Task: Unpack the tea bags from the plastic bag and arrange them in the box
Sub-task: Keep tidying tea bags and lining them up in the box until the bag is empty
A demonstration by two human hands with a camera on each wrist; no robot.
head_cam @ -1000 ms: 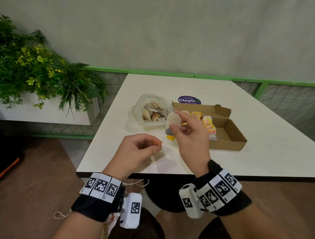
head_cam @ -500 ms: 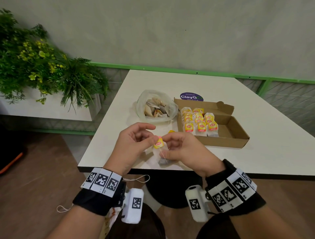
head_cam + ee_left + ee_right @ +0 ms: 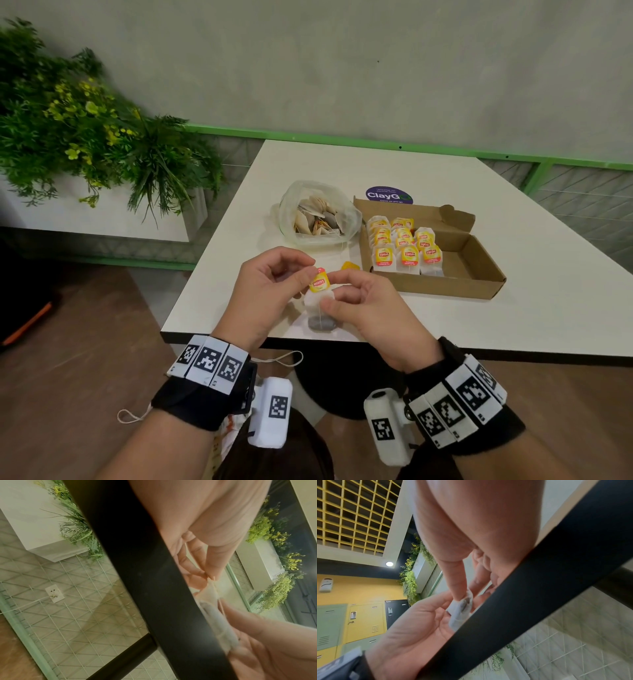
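Both hands hold one white tea bag (image 3: 319, 313) just above the table's near edge. My left hand (image 3: 274, 284) pinches its yellow Lipton tag (image 3: 319, 283). Fingers of my right hand (image 3: 359, 301) pinch the bag's paper top; the dark tea end hangs below. The same tea bag (image 3: 460, 609) shows in the right wrist view, held between thumb and finger, and the tea bag (image 3: 217, 616) appears edge-on in the left wrist view. Farther back, the clear plastic bag (image 3: 318, 214) holds several loose tea bags. To its right the open cardboard box (image 3: 472, 274) has several tea bags (image 3: 404, 246) in rows at its left end.
A loose yellow tag (image 3: 350, 266) lies on the white table (image 3: 513, 318) between my hands and the box. A purple round sticker (image 3: 388, 195) sits behind the box. A planter with green plants (image 3: 96, 147) stands left of the table. A green rail (image 3: 342, 135) runs behind.
My right hand came down from near the box toward my left hand with the tea bag. My left hand now pinches the yellow tag against the bag's top. The view shifted slightly.
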